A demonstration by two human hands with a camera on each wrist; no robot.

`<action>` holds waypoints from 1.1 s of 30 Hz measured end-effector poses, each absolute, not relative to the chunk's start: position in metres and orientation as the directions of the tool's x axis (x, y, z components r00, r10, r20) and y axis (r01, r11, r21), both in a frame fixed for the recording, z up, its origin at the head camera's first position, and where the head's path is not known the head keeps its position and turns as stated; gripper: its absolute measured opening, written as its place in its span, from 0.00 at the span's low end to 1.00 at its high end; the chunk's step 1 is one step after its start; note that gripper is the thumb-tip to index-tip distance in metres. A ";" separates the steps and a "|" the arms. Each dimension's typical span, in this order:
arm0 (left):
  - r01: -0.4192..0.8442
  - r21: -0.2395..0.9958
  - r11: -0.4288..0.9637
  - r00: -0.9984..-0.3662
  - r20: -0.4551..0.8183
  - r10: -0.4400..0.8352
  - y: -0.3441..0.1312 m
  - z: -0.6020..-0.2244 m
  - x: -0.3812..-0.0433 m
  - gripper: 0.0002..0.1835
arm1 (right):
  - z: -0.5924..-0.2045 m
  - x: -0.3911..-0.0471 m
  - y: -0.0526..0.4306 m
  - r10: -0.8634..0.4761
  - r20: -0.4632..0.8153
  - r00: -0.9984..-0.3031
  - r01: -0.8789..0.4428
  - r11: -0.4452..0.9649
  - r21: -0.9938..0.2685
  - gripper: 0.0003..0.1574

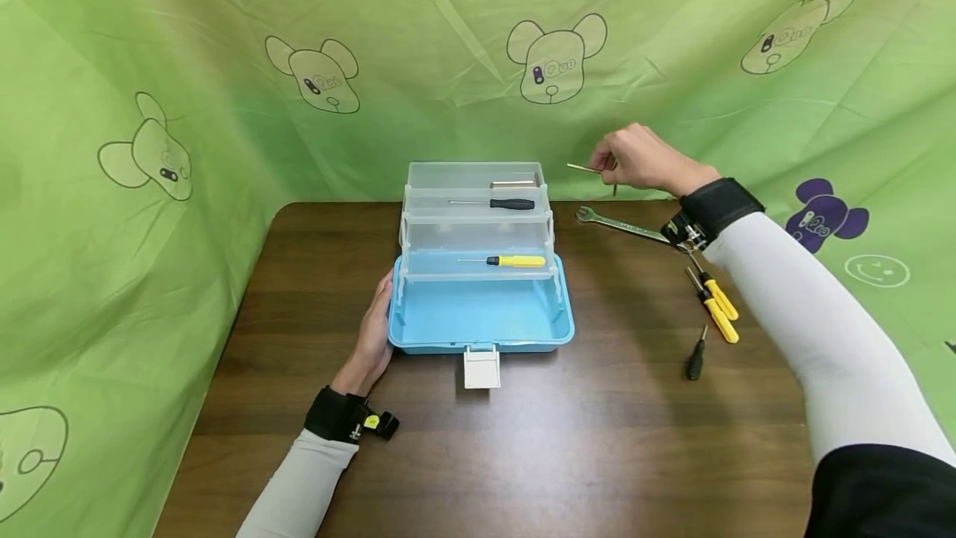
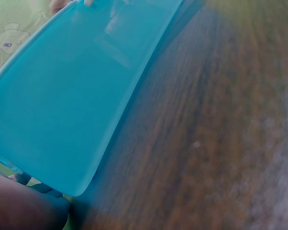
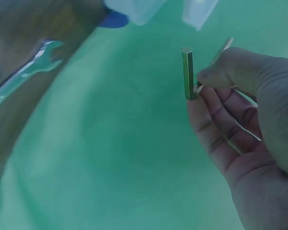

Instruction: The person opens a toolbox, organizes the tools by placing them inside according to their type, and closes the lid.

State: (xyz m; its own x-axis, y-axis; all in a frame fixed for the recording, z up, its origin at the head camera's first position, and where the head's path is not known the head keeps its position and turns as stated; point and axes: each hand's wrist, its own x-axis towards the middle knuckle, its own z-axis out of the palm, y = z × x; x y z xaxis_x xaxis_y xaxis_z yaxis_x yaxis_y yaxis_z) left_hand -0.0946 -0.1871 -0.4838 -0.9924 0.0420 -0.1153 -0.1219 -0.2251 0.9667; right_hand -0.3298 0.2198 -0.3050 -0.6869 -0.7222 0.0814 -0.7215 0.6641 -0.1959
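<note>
A hex key [image 1: 583, 168], bent in an L, is pinched between the thumb and fingers of my right hand [image 1: 644, 160]. This hand is raised beyond the table's back edge, right of the toolbox; its short leg [image 3: 187, 74] points up in the right wrist view. My left hand [image 1: 373, 330] rests along the left side of the blue toolbox [image 1: 481, 318], fingers extended against the wall and partly hidden. The toolbox stands open with its clear trays raised. They hold a metal hex key [image 1: 514, 183], a black screwdriver [image 1: 511, 204] and a yellow screwdriver [image 1: 519, 261].
Right of the toolbox lies a wrench [image 1: 620, 224]. Two yellow-handled screwdrivers [image 1: 721, 322] and a short black screwdriver [image 1: 695, 358] lie nearer on the wooden table [image 1: 582, 455]. The white latch [image 1: 481, 368] hangs in front. A green curtain [image 1: 433, 40] closes off the back.
</note>
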 end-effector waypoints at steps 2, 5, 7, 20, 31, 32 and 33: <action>-0.121 0.967 -0.225 -0.993 -0.115 0.041 -0.187 -0.484 -0.095 0.33 | -0.298 -0.332 0.209 -0.730 0.075 -0.679 -0.728 0.657 -0.197 0.13; -0.122 0.966 -0.227 -0.992 -0.117 0.038 -0.186 -0.484 -0.095 0.33 | -0.289 -0.336 0.192 -0.743 0.073 -0.665 -0.740 0.643 -0.197 0.13; -0.124 0.966 -0.227 -0.992 -0.120 0.034 -0.186 -0.483 -0.095 0.32 | -0.284 -0.338 0.182 -0.752 0.077 -0.655 -0.749 0.632 -0.198 0.14; -0.137 0.967 -0.215 -0.991 -0.133 0.031 -0.189 -0.483 -0.093 0.33 | -0.277 -0.355 0.117 -0.767 0.065 -0.639 -0.760 0.616 -0.206 0.13; -0.143 0.966 -0.216 -0.990 -0.141 0.024 -0.189 -0.483 -0.091 0.32 | -0.292 -0.353 0.068 -0.799 0.075 -0.597 -0.786 0.565 -0.250 0.15; -0.143 0.965 -0.218 -0.990 -0.141 0.024 -0.189 -0.483 -0.091 0.32 | -0.294 -0.352 0.065 -0.800 0.080 -0.595 -0.788 0.562 -0.251 0.15; -0.140 0.965 -0.221 -0.990 -0.139 0.024 -0.189 -0.483 -0.092 0.32 | -0.296 -0.352 0.062 -0.801 0.083 -0.593 -0.790 0.558 -0.255 0.16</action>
State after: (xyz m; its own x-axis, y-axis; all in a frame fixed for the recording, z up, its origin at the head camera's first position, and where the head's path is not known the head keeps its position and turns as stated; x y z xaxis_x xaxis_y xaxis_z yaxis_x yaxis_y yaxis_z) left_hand -0.0916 -0.1886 -0.4833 -0.9901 0.0240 -0.1386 -0.1404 -0.2206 0.9652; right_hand -0.3519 0.0622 -0.2961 -0.5932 -0.8007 0.0834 -0.7895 0.5583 -0.2548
